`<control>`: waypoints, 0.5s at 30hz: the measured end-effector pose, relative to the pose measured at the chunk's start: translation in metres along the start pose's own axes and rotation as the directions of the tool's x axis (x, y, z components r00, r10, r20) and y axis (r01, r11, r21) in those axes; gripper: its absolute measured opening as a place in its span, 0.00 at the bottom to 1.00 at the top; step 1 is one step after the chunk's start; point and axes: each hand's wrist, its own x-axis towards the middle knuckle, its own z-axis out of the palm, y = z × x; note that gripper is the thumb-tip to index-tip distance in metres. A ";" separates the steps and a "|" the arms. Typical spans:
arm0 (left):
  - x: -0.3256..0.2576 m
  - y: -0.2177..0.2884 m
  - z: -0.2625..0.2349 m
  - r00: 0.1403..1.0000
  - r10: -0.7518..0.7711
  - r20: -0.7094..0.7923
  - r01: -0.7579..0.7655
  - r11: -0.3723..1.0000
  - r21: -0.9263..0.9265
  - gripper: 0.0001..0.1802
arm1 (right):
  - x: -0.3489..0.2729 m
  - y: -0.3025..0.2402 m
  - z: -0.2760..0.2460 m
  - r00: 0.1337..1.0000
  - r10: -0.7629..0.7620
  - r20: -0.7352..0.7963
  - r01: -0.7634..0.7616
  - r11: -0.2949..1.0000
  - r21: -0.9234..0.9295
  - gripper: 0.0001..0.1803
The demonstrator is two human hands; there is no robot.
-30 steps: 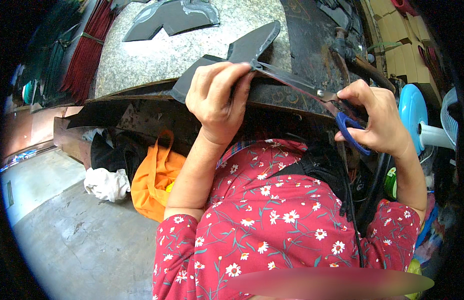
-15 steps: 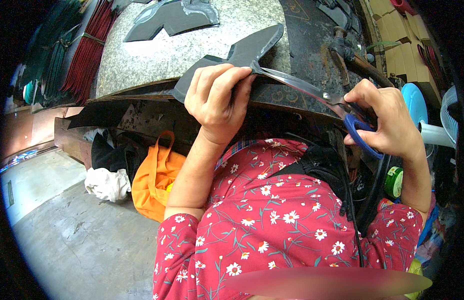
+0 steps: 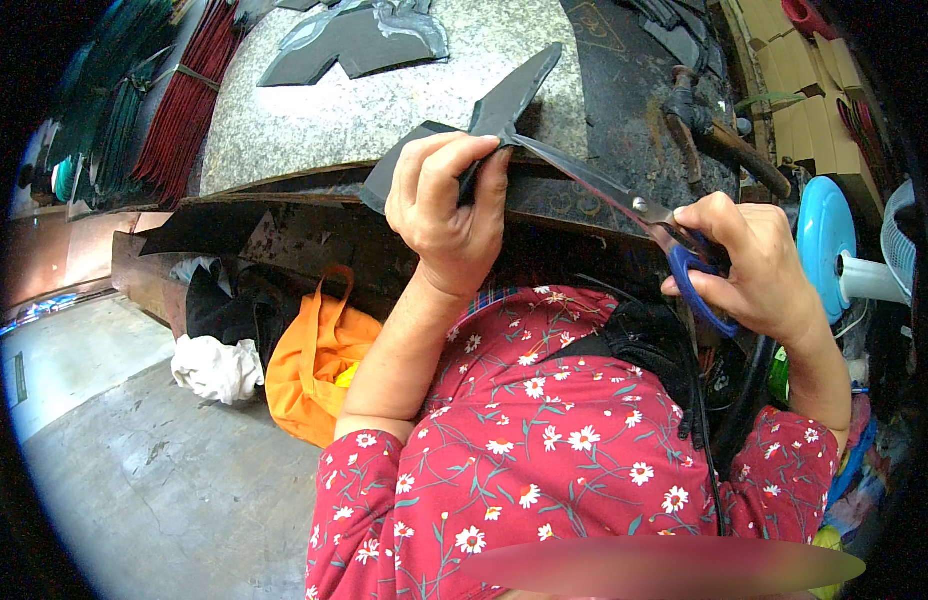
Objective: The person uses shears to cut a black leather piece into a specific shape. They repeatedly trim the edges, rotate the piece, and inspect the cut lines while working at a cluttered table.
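Head view: the left hand (image 3: pixel 446 200) pinches a dark grey V-shaped sheet piece (image 3: pixel 519 95) between its thumb and bent fingers, near the notch where two lobes meet. The piece is held up at the front edge of a dark workbench (image 3: pixel 624 90), one lobe rising to the upper right and the other reaching out on the left side of the hand. The right hand (image 3: pixel 749 265) holds blue-handled scissors (image 3: pixel 639 204), thumb and fingers curled about the handles. Their long metal blades point toward the left hand, close together, with the tips at the sheet piece just beside the left fingertips; whether they bite into the material is too small to tell.

Beyond the hands, a pale speckled board (image 3: pixel 284 130) lies on the workbench, bearing another dark grey cut piece (image 3: pixel 384 50) with whitish smears along its edges. To the right of the board rests a hammer (image 3: pixel 734 150) with a wooden handle, and past it a few dark grey scraps (image 3: pixel 676 40). Bundled dark red strands (image 3: pixel 189 110) lie to the left of the board, next to dark green strands (image 3: pixel 124 115). Below the bench, at the person's left, an orange bag (image 3: pixel 309 365) sits beside a crumpled white bundle (image 3: pixel 217 370).
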 end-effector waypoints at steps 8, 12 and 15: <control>0.002 -0.003 -0.002 0.982 0.177 0.071 -0.183 0.979 0.093 0.16 | 0.003 -0.003 -0.001 0.991 0.137 -0.005 -0.135 0.979 0.153 0.25; 0.004 -0.005 -0.004 0.967 0.238 0.097 -0.249 0.961 0.125 0.16 | 0.005 -0.002 -0.006 0.983 0.182 -0.004 -0.178 0.969 0.174 0.27; 0.004 -0.005 -0.004 0.955 0.273 0.117 -0.288 0.947 0.141 0.16 | 0.005 -0.002 -0.013 0.993 0.106 -0.048 -0.106 0.994 0.007 0.30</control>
